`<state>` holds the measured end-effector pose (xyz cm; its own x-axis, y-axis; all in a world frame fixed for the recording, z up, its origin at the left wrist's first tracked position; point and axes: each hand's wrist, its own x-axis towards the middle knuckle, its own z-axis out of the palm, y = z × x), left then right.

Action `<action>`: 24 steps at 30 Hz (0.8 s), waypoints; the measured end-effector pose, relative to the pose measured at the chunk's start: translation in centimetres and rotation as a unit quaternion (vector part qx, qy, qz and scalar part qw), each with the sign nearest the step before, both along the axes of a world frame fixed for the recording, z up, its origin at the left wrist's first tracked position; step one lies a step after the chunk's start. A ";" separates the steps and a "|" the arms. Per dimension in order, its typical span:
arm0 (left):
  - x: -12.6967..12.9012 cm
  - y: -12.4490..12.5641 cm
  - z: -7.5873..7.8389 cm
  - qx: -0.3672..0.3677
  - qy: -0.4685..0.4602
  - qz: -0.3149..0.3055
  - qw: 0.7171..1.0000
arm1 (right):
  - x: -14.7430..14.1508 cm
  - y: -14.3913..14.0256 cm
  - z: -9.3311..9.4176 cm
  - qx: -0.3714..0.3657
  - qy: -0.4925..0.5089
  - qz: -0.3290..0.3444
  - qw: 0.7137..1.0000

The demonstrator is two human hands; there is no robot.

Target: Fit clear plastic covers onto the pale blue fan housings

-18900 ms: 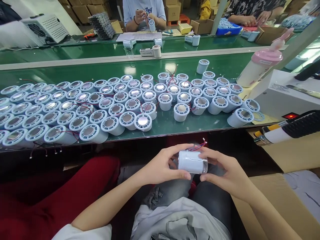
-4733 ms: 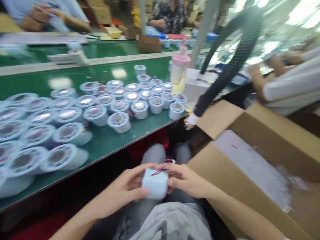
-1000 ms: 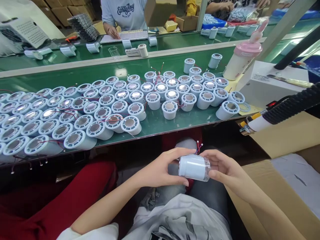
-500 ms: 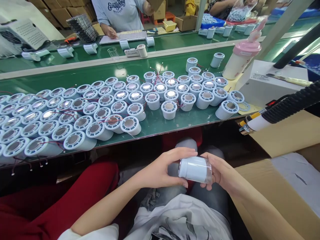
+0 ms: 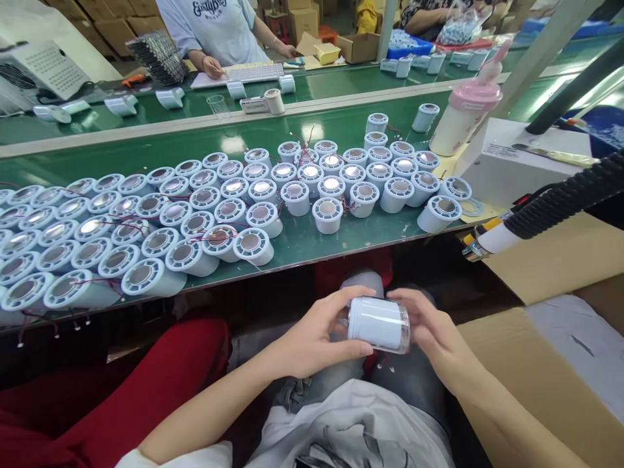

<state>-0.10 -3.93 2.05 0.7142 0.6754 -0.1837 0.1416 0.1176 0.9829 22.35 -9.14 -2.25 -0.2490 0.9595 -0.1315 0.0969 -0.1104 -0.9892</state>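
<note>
In front of my lap I hold a light-blue plastic cylinder (image 5: 377,322) with a clear, shiny cover that extends past its right end. My left hand (image 5: 324,335) is closed round its left end, thumb along the near side and fingers over the top. My right hand (image 5: 431,328) is beside the clear right end, its fingers curved and apart; some fingertips are hidden behind the cylinder, so I cannot tell whether they touch it. Thin wires with small white connectors (image 5: 386,365) hang below. On the bench ahead stand rows of similar light-blue cylinders (image 5: 251,244) with round metal discs on top.
A green bench (image 5: 312,244) runs across in front of me. On its right are a pink-lidded bottle (image 5: 468,110), a white box-shaped device (image 5: 517,153) and a black ribbed hose (image 5: 560,195). An open carton (image 5: 517,370) is at my right. Across the bench sits a co-worker (image 5: 224,29).
My right hand has loosened from the cylinder's clear end and shifted slightly right. The cylinder has turned a little, and the hanging wires now show. The co-worker's raised hand has come down.
</note>
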 end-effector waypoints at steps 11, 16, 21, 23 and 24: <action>-0.1 0.5 0.4 -0.018 -0.022 -0.027 0.999 | 0.5 -0.4 1.1 -0.046 0.155 0.045 0.986; 0.0 0.4 -0.5 -0.134 -0.049 -0.038 0.989 | 0.5 -0.4 0.8 -0.105 0.084 0.009 0.991; 0.0 0.8 -1.4 -0.197 -0.007 -0.033 0.980 | -1.0 -0.4 0.3 -0.122 0.126 0.023 0.984; 0.6 2.7 -1.5 -0.160 0.091 -0.017 0.983 | 0.0 0.4 -0.4 -0.095 0.082 0.005 0.992; 1.5 4.1 -1.7 -0.104 0.128 -0.006 0.986 | 1.5 0.8 -0.8 -0.076 0.029 -0.035 0.996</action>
<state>1.40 0.18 0.39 0.6342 0.5959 -0.4927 0.3838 0.3106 0.8696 23.82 -8.34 -3.01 -0.1947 0.9445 -0.2644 0.0265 -0.2644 -0.9640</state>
